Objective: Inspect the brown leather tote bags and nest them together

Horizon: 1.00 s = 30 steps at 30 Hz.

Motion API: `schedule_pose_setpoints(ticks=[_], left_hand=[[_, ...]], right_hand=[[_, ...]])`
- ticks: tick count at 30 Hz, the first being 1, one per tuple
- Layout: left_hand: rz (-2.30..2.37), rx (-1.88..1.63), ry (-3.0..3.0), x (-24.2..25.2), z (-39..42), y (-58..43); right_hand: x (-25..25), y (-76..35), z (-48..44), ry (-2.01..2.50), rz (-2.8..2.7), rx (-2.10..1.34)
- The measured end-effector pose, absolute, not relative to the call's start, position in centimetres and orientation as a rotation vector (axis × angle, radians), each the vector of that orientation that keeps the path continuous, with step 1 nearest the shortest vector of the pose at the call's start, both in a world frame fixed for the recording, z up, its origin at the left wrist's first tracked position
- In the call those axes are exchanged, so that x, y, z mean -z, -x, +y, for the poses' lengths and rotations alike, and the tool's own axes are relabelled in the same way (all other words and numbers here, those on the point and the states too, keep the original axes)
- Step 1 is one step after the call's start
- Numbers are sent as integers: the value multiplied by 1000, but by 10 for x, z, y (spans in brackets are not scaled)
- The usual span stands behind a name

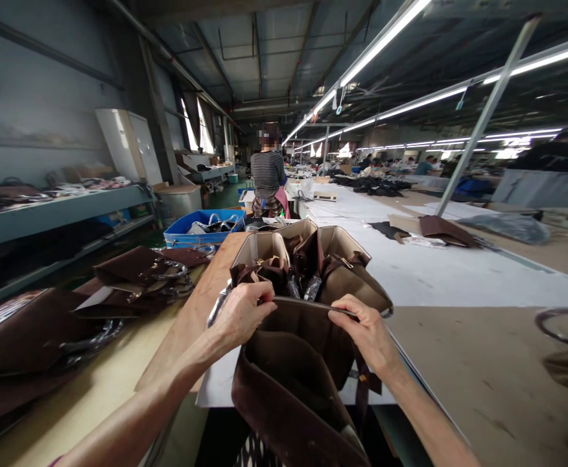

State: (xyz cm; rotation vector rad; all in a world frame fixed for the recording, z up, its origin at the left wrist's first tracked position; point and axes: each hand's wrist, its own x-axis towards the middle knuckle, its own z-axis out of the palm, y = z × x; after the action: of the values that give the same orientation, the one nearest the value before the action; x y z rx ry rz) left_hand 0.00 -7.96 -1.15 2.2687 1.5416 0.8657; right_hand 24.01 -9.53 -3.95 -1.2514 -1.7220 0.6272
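A dark brown handbag (288, 395) hangs at the table's near edge, its mouth gaping toward me and its lining showing. My left hand (245, 308) pinches the bag's far rim on the left, thumb and fingers pressed together. On the right, my right hand (366, 327) grips the same rim between thumb and fingers. The rim is stretched between both hands. Just beyond stand several open brown bags (345, 279) with beige edges, some with plastic-wrapped handles. A dark strap (362, 395) dangles below my right hand.
Brown bags with wrapped handles (142, 275) lie piled on the left table. A blue crate (206, 227) stands beyond. Ahead, a person in a striped top (268, 172) faces away. White paper (439, 266) covers part of the right table; a metal post (488, 117) rises there.
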Motion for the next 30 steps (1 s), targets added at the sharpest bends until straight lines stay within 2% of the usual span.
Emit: schedule_pose_setpoints(ticks=[10,16,18,25,30], left_hand=[[1586,-920,-2242,11,-79,-1],[1492,-942,-2223,4,-82,-3],[1459,-891,-2273,1,-83,-4],[1398,-834,-2356,0,-79,-3],[1448,-853,-2267,-1,-79,-2]], right_hand=[[36,-238,-99,1299,-1826,-507],[28,-226,-105,1357,-2079,209],[24,-219,-105,1354,-2161,332],[20,-208,-101,1392,-2202,307],[20,-210,-98,1390,-2166,166]])
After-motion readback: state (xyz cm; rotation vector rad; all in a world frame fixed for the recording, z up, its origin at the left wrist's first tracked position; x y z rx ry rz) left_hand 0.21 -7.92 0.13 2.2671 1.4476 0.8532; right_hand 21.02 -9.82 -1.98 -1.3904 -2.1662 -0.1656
